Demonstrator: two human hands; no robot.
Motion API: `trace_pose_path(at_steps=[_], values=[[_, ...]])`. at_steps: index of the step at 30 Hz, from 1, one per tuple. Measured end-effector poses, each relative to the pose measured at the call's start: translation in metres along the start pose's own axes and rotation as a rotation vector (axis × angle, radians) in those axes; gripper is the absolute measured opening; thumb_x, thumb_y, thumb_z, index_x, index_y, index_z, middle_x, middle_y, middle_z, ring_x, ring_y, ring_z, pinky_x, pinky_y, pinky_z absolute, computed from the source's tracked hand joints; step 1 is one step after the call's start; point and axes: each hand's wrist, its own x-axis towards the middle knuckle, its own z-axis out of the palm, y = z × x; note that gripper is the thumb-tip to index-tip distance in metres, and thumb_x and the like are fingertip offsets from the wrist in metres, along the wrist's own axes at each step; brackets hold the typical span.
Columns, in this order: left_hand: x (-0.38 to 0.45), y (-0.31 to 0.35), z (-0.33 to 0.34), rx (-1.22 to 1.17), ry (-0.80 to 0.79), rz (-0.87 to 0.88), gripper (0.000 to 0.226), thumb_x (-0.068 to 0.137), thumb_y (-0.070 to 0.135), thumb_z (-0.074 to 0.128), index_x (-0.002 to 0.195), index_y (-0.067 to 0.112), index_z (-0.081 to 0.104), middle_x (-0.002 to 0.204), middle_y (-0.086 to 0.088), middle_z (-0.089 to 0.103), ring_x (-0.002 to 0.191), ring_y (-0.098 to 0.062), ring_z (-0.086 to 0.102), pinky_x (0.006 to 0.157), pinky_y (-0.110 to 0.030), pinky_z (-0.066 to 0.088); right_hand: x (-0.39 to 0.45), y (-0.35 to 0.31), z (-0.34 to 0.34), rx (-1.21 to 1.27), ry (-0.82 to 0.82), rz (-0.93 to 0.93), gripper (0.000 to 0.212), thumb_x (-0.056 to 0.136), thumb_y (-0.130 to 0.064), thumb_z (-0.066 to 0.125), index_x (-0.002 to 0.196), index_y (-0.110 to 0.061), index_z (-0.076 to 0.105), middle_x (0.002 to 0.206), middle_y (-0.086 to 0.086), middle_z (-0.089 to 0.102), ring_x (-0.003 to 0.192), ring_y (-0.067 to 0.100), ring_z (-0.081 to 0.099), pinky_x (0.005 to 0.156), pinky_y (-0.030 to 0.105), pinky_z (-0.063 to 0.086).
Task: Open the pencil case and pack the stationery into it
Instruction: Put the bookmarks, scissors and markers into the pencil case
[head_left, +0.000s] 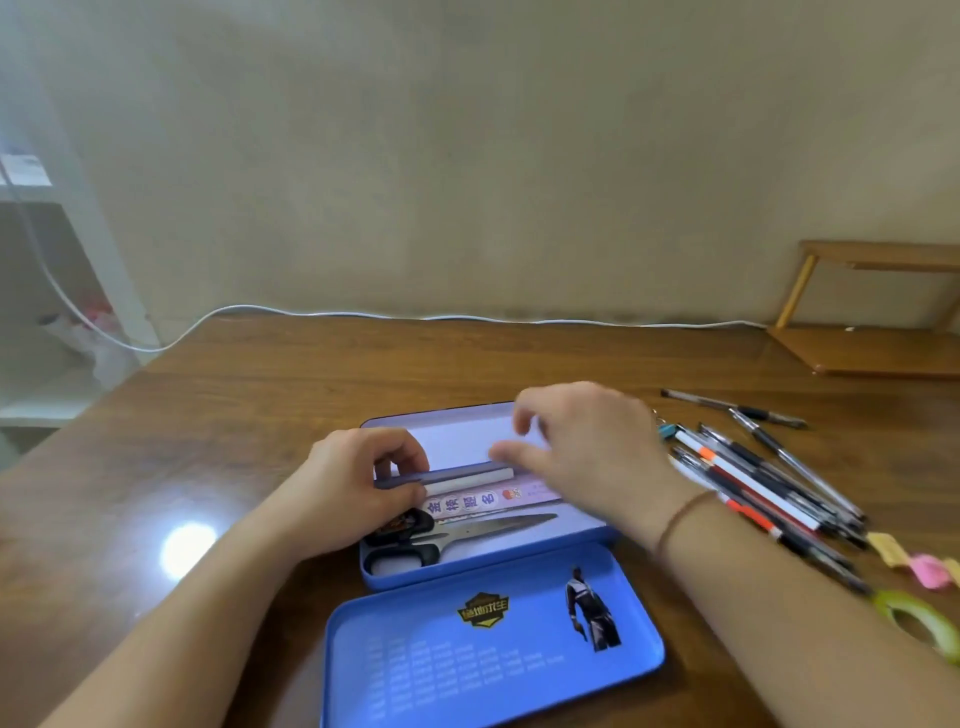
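This looks like a home study corner, a plain room in someone's house. A brown wooden desk is pushed against a bare cream wall, and a white cable trails along its far edge. At the upper left of the frame stands a white shelf unit with open compartments; at the right edge a small wooden desktop rack sits on the desk. School stationery lies about: a blue tin pencil case low in the middle, and loose pens to its right.
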Motion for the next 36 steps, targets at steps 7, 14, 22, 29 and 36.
trace_pose_path(at_steps=[7,14,22,29,36], values=[[-0.001,0.001,0.001,-0.005,0.003,-0.008,0.015,0.075,0.027,0.079,0.077,0.033,0.066,0.078,0.028,0.062,0.065,-0.002,0.054,0.057,-0.018,0.039,-0.033,0.120,-0.039,0.007,-0.162,0.583,0.010,0.084,-0.034,0.071,0.076,-0.033,0.066,0.081,-0.008,0.063,0.076,0.013,0.058,0.063,0.030,0.050],[-0.002,0.004,0.002,-0.045,0.022,0.008,0.016,0.076,0.020,0.080,0.077,0.029,0.067,0.076,0.011,0.064,0.064,-0.005,0.054,0.055,-0.014,0.040,-0.037,0.139,-0.023,-0.043,-0.341,0.746,0.011,0.083,-0.036,0.072,0.076,-0.028,0.072,0.086,-0.005,0.068,0.080,0.013,0.061,0.072,0.034,0.057],[-0.003,0.007,0.002,-0.083,0.020,0.016,0.010,0.081,0.019,0.075,0.079,0.026,0.068,0.081,0.024,0.064,0.068,-0.005,0.054,0.059,-0.013,0.041,-0.039,0.146,-0.017,0.009,-0.317,0.788,0.013,0.090,-0.030,0.066,0.078,-0.027,0.069,0.084,-0.003,0.067,0.076,0.014,0.059,0.061,0.030,0.049],[-0.002,0.002,0.003,-0.105,0.005,0.012,0.010,0.087,0.020,0.067,0.079,0.026,0.068,0.074,0.016,0.068,0.060,-0.004,0.053,0.057,-0.015,0.041,-0.035,0.094,-0.030,0.135,0.133,0.388,0.006,0.094,-0.028,0.059,0.091,-0.031,0.063,0.081,-0.005,0.063,0.072,0.017,0.056,0.054,0.031,0.041],[-0.001,0.000,-0.003,-0.161,-0.050,-0.022,0.011,0.088,0.020,0.065,0.080,0.026,0.069,0.074,0.008,0.069,0.065,-0.009,0.057,0.065,-0.027,0.048,-0.009,0.007,0.025,-0.127,0.128,-0.227,0.018,0.070,-0.025,0.082,0.069,-0.029,0.064,0.062,-0.008,0.063,0.061,0.021,0.059,0.051,0.028,0.037]])
